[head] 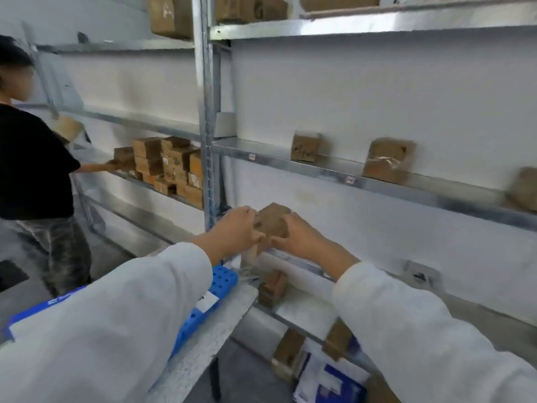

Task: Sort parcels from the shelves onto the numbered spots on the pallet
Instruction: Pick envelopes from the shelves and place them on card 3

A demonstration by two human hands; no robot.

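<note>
Cardboard, brown and matte, makes up the small boxy parcel (271,221) that is held in front of the galvanised metal shelving (377,181), at the height of the gap beneath the middle shelf. The parcel is clasped from both sides: the left hand (236,228) is curled against its left face and the right hand (296,235) is wrapped over its right face, so each grip is closed on the box with the fingers bent around its edges. Both forearms are covered by white, smooth fabric sleeves (421,330).

On the middle shelf, three more brown parcels are seen well apart; the nearest (305,147) carries dark handwriting, and the next (388,159) is partly wrapped in clear, glossy tape. A further small box (271,287) rests on the lower shelf below the hands.

A blue plastic pallet (222,279), perforated with round holes, lies on a speckled grey counter (209,338) under the left arm. To the left, a tight stack of cartons (168,165) is touched by another person in a black top (32,161).
</note>
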